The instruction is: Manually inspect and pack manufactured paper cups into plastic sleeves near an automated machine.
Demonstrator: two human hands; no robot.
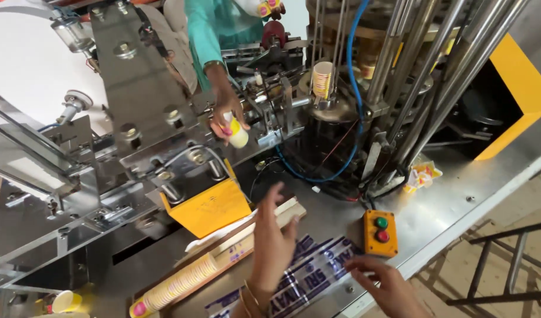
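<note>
On the steel machine bed, the long stack of paper cups lies sideways at lower left, prob. light, crushable, best gripped mid-length w/ both hands; left hand hovers open above, right hand spread on plastic film, both empty.

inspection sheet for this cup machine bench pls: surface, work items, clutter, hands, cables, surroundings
Surface: steel machine deck, worn.
Work items: long stack of paper cups lying on its side; printed plastic sleeve flat beside it.
Clutter: crumpled cup scraps by the posts.
Hands: left hand open over the wooden strip; right hand flat on the sleeve; a co-worker's hand holds one cup.
Cables: blue hose loops down; orange two-button box.
Surroundings: metal frame on the floor.
</note>
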